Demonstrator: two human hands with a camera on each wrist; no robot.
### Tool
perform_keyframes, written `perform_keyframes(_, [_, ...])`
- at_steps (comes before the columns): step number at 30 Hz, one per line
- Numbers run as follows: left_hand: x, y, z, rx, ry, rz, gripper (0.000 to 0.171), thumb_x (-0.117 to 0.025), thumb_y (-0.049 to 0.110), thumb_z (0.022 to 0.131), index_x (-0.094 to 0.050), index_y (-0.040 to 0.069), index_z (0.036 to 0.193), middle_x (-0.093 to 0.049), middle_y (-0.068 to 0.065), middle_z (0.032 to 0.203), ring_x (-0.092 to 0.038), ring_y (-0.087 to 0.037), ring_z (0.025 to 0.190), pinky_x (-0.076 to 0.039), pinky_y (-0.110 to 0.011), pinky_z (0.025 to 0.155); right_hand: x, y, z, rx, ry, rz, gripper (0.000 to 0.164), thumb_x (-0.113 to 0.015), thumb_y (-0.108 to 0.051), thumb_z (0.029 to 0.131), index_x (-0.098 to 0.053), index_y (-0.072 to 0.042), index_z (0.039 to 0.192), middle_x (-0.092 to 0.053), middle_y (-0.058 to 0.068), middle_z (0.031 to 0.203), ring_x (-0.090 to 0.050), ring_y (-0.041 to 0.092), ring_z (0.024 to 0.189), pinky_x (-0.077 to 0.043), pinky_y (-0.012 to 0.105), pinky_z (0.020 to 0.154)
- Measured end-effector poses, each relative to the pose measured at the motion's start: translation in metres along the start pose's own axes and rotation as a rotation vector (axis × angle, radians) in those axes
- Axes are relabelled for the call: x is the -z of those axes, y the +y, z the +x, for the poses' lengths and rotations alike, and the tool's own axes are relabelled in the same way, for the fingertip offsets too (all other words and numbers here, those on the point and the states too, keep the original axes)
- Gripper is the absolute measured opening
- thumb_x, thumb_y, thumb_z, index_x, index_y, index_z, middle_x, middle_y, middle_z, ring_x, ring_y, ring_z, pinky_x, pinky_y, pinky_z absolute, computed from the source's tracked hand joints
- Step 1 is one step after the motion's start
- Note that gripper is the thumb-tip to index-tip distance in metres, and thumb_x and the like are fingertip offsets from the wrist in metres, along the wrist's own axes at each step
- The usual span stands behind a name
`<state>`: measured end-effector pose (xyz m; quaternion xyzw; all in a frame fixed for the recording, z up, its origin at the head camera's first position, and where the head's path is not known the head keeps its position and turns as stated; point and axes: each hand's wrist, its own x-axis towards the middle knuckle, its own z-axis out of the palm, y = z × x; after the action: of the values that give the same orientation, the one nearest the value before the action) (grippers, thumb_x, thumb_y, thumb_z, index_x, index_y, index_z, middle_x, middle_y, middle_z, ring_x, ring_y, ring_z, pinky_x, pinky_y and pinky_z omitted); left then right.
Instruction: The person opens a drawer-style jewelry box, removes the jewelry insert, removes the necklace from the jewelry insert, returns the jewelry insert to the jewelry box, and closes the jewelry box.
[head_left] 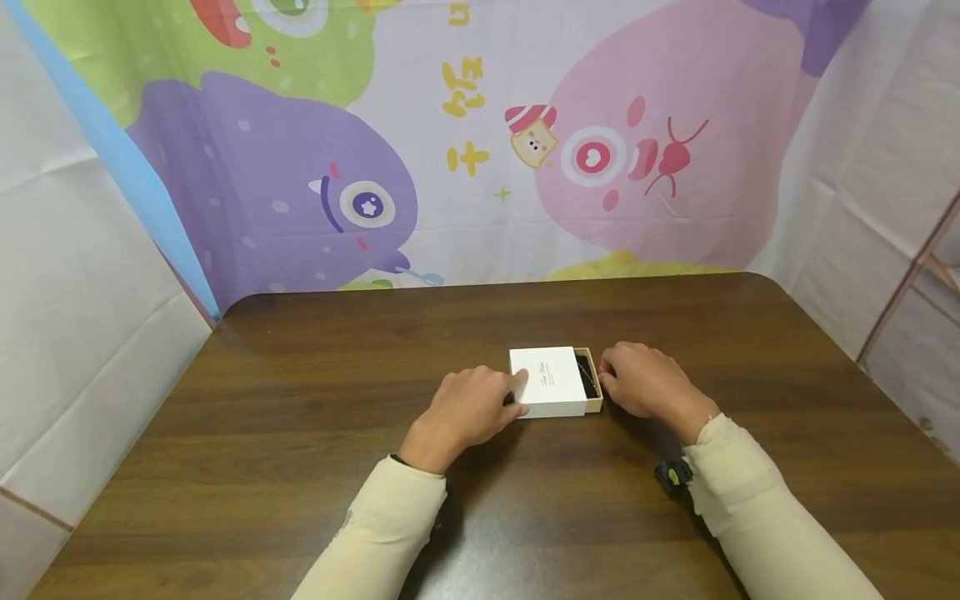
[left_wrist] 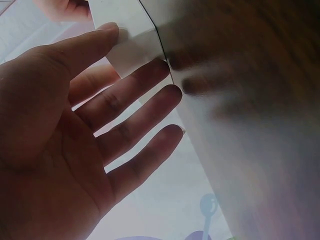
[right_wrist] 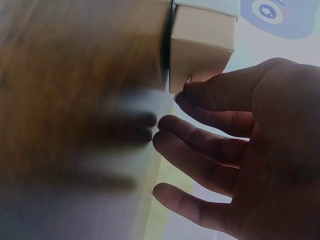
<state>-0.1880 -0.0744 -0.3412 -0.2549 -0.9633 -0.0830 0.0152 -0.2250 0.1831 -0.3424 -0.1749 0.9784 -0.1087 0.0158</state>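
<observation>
A small white sliding gift box (head_left: 546,379) with gold lettering lies on the table. Its kraft-coloured inner drawer (head_left: 593,403) juts part way out on the right. Inside the drawer a black insert (head_left: 587,377) shows, with a thin line like a chain across it. My left hand (head_left: 471,404) holds the white sleeve at its left end, thumb on one face and index finger on the other; the other fingers are spread. At the drawer's outer end my right hand (head_left: 647,382) pinches with thumb and index finger. The exact part between those fingertips is hidden.
The box lies on a dark wood-grain table (head_left: 337,350). Behind the table hangs a cartoon-printed cloth (head_left: 465,233), and pale panels (head_left: 90,275) stand at both sides. A dark device (head_left: 672,477) is strapped at the right wrist.
</observation>
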Motion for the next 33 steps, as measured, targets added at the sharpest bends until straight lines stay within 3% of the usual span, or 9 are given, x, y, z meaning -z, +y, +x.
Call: perform_keyframes(33, [0.0029,0.0021,-0.001,-0.002,-0.006,0.006,0.052,-0.07,0.039,0.095,-0.06,0.021,0.142,-0.073,-0.003,0.107,-0.066,-0.019,0.086,-0.051,-0.042,0.064,0.0009,0.0048,0.0002,0.028,0.014,0.011,0.02,-0.057,-0.01,0.091,-0.059,-0.014,0.072,-0.054,0.002,0.076,-0.051,0.021,0.07,-0.043,0.039,0.064])
